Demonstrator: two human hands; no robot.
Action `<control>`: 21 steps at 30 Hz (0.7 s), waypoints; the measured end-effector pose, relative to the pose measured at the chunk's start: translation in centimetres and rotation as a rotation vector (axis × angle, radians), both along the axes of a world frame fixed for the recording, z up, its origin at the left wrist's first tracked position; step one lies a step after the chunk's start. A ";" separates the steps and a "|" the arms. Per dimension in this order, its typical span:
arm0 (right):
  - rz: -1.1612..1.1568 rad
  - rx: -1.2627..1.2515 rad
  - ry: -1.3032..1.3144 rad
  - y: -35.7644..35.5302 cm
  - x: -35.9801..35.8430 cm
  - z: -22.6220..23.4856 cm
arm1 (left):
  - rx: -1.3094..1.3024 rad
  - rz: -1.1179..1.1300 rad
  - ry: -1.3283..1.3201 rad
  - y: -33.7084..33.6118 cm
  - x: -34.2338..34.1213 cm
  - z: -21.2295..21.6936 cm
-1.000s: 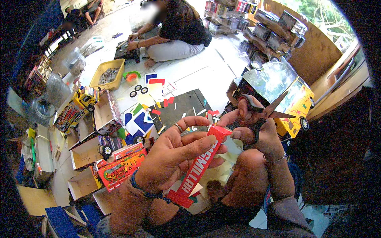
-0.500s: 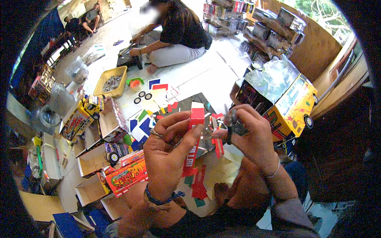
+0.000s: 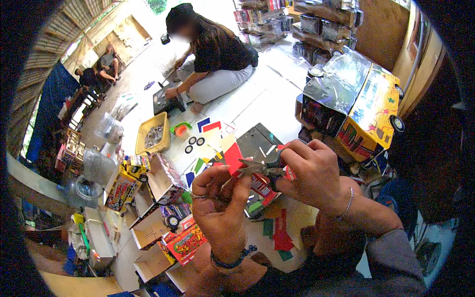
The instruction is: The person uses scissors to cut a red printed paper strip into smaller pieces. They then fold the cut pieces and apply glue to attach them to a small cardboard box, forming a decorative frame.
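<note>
In the middle of the head view, my left hand [image 3: 225,210] pinches a red card strip [image 3: 234,157] with a pale upper end. Its lower part, with white lettering, slants down to the right beneath my hands. My right hand [image 3: 316,173] is closed round the handles of a pair of scissors [image 3: 260,169]. The metal blades point left and lie across the red strip, just above my left fingertips; I cannot tell whether they have cut into it. Behind the strip is a dark board [image 3: 258,141] with paper scraps on it. Red cut pieces [image 3: 283,238] lie on the floor below my hands.
A large yellow toy truck [image 3: 368,121] stands at right. Open boxes [image 3: 151,230] and smaller toy trucks [image 3: 126,185] crowd the left. Farther off are a yellow basin [image 3: 164,146], small black wheels [image 3: 194,144] and a seated person [image 3: 220,62] working with a dark object.
My right hand has brought the scissors left onto the red strip. The strip, upright before, now tilts with its top to the left. The view has shifted, so surroundings sit farther right on the left side.
</note>
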State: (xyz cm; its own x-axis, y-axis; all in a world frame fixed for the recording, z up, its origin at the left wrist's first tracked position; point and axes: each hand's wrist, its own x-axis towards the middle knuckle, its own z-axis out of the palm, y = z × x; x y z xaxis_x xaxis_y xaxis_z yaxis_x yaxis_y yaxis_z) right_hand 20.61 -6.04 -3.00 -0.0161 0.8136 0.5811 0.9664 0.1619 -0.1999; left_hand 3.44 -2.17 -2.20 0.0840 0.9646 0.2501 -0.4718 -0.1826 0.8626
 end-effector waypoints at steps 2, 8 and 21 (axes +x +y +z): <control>0.016 0.051 0.010 0.1 0.1 0.1 | 0.013 0.003 0.026 -0.3 -0.1 0.1; -0.014 0.059 -0.012 0.3 0.2 -0.1 | 0.019 0.013 0.046 -0.5 -0.2 0.0; -0.015 0.140 -0.063 0.5 0.8 -0.4 | 0.054 0.016 0.106 -0.4 -0.2 -0.4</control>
